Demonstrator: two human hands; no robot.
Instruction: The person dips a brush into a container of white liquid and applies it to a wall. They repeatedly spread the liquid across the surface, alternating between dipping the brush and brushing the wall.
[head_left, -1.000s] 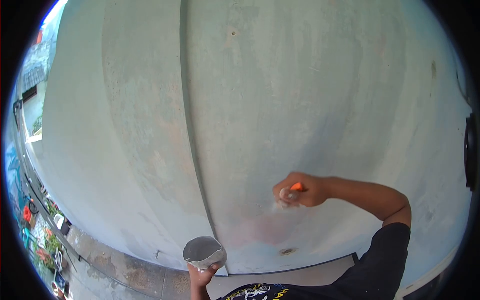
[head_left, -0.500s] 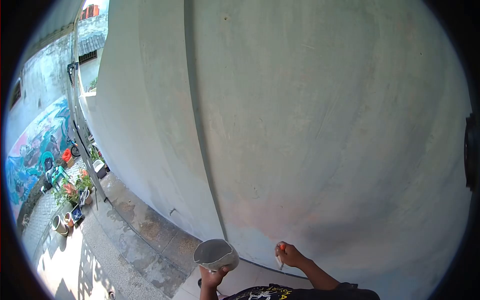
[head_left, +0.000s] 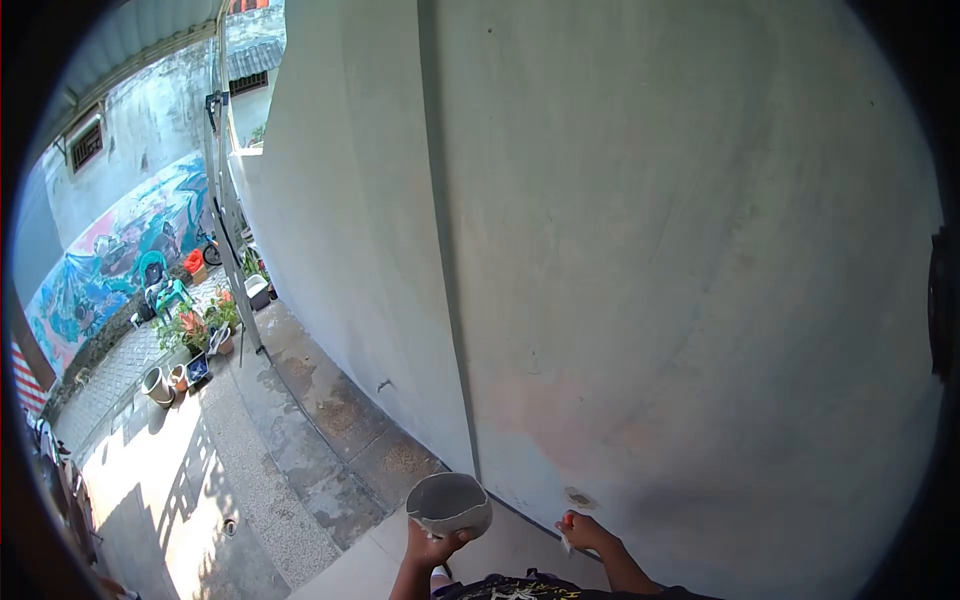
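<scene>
My left hand (head_left: 432,545) is wrapped round the underside of a grey bowl (head_left: 450,506) with an uneven rim, near the bottom centre. To its right, my right hand (head_left: 588,533) is closed on the orange handle (head_left: 570,519) of a small tool whose pale end points down. The tool's exact shape is too small to tell. Just above my right hand, a small brownish patch (head_left: 580,497) marks the pale wall (head_left: 650,300). The tool and the wall appear apart.
A vertical ridge (head_left: 445,230) runs down the wall. At left stand a metal post (head_left: 228,220), potted plants (head_left: 195,330), a white pot (head_left: 158,386), a teal chair (head_left: 155,270) and a painted mural wall (head_left: 110,250). A small tap-like fitting (head_left: 384,385) sticks out low on the wall.
The view has shifted, showing more of the yard at left. My hands sit slightly lower, with the bowl a little further right. The brownish patch on the wall now shows above my right hand.
</scene>
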